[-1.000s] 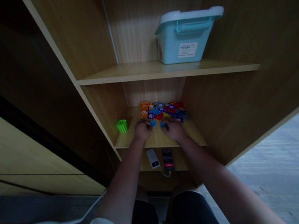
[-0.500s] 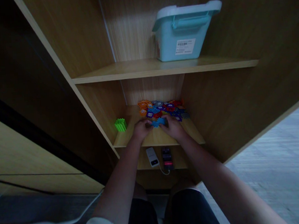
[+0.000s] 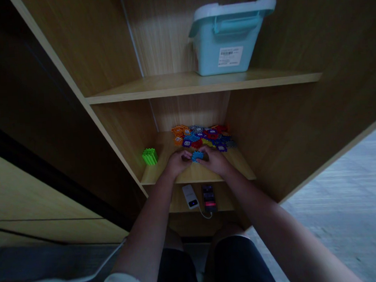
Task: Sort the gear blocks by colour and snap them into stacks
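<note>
Blue plastic pieces [image 3: 197, 156] sit between the two hands, just above the shelf [image 3: 195, 174]. A second ago each hand had one, with a gap between; now a single compact outline shows, so the pair has probably been brought together, one over the other. The right hand [image 3: 214, 161] pinches them between thumb and fingers. The left hand [image 3: 177, 162] is curled with its fingertips at their left edge; whether it grips or merely touches, I cannot tell.

Counting: two hands; two blue pieces, going by the earlier view; one bright green stack [image 3: 149, 156], standing left of the left hand, its layers too small to number. Just beyond both hands spreads one mixed pile [image 3: 212, 134] of orange, red, purple, blue and yellow pieces, too overlapped to count. Nearer than the hands and lower lie one white device [image 3: 189, 196], one phone [image 3: 209, 198] and one cable [image 3: 207, 217]. Above and beyond the right hand stands one turquoise bin [image 3: 225, 36].
</note>
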{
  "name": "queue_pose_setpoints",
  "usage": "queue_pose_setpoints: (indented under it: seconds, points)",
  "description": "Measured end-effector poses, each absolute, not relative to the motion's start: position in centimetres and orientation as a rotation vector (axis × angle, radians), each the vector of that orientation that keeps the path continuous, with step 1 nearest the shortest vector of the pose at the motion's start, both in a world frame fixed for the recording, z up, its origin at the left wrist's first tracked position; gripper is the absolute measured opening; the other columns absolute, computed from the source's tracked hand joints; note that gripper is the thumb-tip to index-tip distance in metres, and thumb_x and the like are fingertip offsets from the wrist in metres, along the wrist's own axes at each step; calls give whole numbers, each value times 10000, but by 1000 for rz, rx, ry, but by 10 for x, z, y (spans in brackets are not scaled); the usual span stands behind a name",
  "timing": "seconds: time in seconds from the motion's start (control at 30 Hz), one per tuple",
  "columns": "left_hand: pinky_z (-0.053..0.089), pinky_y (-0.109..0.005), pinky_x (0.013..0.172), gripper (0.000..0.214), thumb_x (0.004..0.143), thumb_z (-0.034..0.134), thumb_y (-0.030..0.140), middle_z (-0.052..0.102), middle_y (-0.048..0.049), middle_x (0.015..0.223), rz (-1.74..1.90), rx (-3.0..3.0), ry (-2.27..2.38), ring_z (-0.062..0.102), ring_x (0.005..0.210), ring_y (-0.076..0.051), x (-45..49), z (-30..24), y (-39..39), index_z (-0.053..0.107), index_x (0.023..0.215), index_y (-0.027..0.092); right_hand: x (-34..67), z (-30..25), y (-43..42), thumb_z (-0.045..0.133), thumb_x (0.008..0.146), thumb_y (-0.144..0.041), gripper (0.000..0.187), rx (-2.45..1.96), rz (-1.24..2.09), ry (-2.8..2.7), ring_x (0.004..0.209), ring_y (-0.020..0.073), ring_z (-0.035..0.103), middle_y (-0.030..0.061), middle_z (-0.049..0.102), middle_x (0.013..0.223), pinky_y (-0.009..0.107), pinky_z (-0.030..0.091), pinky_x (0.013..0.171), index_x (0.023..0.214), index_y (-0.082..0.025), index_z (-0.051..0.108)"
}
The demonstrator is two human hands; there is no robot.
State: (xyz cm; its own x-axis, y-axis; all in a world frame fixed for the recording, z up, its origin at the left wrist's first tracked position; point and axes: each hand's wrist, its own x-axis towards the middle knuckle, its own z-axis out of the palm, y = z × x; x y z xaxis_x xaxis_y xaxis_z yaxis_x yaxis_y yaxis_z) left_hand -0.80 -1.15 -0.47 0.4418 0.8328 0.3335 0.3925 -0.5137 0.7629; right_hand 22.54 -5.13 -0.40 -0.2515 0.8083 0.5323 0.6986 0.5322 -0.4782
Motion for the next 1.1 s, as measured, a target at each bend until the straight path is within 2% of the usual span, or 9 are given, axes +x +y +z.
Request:
queue_pose_setpoints:
  seconds: [0.23, 0.47, 0.7, 0.9, 1.1]
  points:
    - [587, -331, 849, 201, 777, 741, 155, 811, -50, 929, 993, 2051, 948, 741, 853, -186, -9, -13, -5, 776, 974, 176, 227, -5, -51, 805, 910, -327, 241, -1138, 226, -2064, 1016, 250, 729, 54, 777, 1099, 369, 545, 914, 1101, -250, 678]
    - [584, -334, 847, 216, 777, 741, 169, 808, -46, 934, 989, 2043, 975, 742, 861, -191, -9, -14, -5, 783, 988, 180, 227, -8, -50, 846, 875, -306, 389, -1213, 188, -2020, 1125, 297, 730, 92, 771, 1211, 425, 561, 985, 1216, -255, 665]
    - [596, -353, 884, 226, 764, 772, 157, 809, -50, 949, 1002, 2057, 980, 751, 890, -204, -10, -10, -7, 778, 988, 185, 231, -14, -40, 776, 916, -257, 288, -1208, 255, -2038, 1107, 278, 739, 76, 778, 1189, 426, 568, 989, 1185, -258, 674]
    - [601, -351, 863, 182, 780, 767, 129, 804, -45, 917, 1025, 2041, 1013, 745, 855, -190, -7, -15, -4, 772, 954, 183, 229, -11, -47, 761, 891, -237, 368, -1255, 145, -2051, 1165, 304, 701, 113, 746, 1248, 446, 535, 1044, 1235, -229, 633]
    - [609, -354, 888, 158, 796, 768, 143, 815, -47, 949, 1038, 2044, 979, 754, 875, -192, -8, -14, -5, 769, 950, 181, 229, -13, -48, 703, 833, -150, 393, -1338, 112, -2018, 1114, 304, 694, 112, 739, 1189, 423, 534, 1000, 1209, -213, 608]
